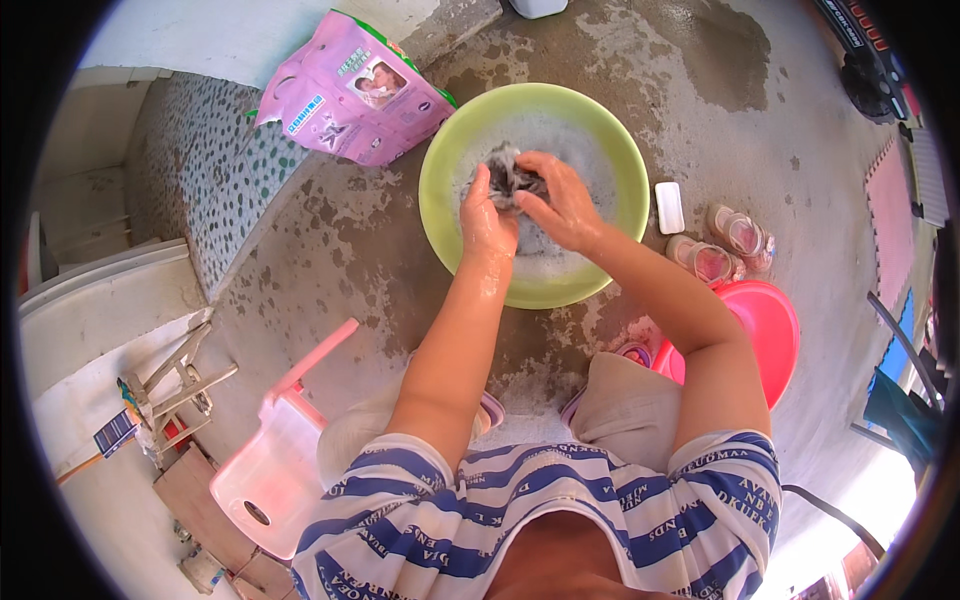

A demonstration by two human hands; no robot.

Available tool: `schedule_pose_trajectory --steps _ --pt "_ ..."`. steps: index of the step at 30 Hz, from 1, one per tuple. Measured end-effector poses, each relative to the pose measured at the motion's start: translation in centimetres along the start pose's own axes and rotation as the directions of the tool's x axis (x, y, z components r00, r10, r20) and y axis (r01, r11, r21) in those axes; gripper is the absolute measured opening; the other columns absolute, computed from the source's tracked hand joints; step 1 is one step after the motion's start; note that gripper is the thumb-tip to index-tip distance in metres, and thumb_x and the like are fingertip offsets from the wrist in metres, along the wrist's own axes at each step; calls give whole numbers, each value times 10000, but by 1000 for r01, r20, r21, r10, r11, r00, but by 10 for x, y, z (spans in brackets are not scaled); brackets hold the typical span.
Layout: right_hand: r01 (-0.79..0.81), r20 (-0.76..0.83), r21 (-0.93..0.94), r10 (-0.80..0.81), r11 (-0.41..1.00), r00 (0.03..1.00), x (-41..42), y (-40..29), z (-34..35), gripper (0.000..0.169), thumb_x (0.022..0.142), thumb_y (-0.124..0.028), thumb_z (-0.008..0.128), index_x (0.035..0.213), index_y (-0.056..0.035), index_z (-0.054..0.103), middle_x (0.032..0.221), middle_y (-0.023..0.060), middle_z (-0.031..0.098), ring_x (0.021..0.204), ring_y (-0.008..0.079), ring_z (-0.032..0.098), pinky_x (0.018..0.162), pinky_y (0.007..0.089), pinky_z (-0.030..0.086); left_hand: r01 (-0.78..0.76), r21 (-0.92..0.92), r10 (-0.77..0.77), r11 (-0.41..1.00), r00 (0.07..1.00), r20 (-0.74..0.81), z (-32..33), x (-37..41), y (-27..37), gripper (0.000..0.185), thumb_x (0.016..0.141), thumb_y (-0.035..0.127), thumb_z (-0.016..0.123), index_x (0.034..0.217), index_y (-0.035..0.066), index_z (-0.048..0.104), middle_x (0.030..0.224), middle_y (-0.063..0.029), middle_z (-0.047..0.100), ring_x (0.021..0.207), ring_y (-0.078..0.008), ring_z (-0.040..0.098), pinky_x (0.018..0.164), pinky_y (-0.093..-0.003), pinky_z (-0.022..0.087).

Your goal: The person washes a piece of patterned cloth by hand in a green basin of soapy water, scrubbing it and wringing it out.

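A lime-green plastic basin (634,202) of soapy water (577,142) stands on the wet floor before me. Over its middle, both my hands grip a dark, sudsy wad of wet cloth (504,176). My left hand (486,217) cups it from the left, thumb pointing up, with foam on the wrist. From the right, my right hand (562,202) curls its fingers and thumb around the other side. The cloth's exact shape is hidden by the fingers and lather.
A pink detergent bag (360,97) stands at the basin's upper left. Right of the basin lie a white bar of soap (670,208), a pair of small sandals (724,244) and a red-pink basin (769,330). A pink plastic chair (274,472) is at lower left.
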State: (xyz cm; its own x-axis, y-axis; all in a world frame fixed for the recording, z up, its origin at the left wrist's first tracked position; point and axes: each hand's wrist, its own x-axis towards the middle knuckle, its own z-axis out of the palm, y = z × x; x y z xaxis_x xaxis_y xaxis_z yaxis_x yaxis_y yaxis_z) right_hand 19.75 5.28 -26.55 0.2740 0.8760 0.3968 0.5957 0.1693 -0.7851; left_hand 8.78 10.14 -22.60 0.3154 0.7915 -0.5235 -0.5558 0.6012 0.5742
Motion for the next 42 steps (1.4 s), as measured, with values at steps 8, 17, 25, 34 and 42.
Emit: schedule_pose_trajectory --steps 8,17,25,34,42 --pt "81 386 44 -91 996 918 -19 -88 3 189 819 -259 632 784 -78 593 721 112 585 664 359 598 604 441 487 683 -445 -629 579 722 289 -57 30 7 579 927 550 465 1183 31 489 937 -120 644 833 -261 634 847 -449 526" --pt "-214 169 -244 259 946 951 11 15 -3 218 787 -255 621 753 -40 613 778 160 621 721 373 612 701 413 516 292 -52 -294 955 954 -59 -30 11 -25 362 958 322 490 1199 53 526 1157 -94 597 1046 -249 585 880 -440 488" --pt "-114 255 71 93 991 963 -17 -71 2 221 771 -240 670 898 -68 614 825 113 603 771 342 613 701 444 488 526 -196 -471 828 841 267 -39 22 9 516 926 449 532 1207 16 515 1126 -114 607 970 -255 601 872 -445 510" --pt "-404 288 -208 450 891 845 9 -2 -4 366 814 -386 616 853 -22 620 758 215 642 725 402 616 704 469 488 389 -60 -394 919 912 -113 -39 7 -24 343 906 283 596 1155 49 562 1044 -85 623 933 -237 606 796 -426 508" --pt "-139 150 -558 264 818 953 21 44 -16 522 844 -232 606 1330 -108 459 1337 188 461 1160 362 496 878 416 457 -225 967 320 -120 913 253 -40 16 -5 587 850 275 646 1319 6 419 1346 -231 391 1183 -362 460 971 -512 386"
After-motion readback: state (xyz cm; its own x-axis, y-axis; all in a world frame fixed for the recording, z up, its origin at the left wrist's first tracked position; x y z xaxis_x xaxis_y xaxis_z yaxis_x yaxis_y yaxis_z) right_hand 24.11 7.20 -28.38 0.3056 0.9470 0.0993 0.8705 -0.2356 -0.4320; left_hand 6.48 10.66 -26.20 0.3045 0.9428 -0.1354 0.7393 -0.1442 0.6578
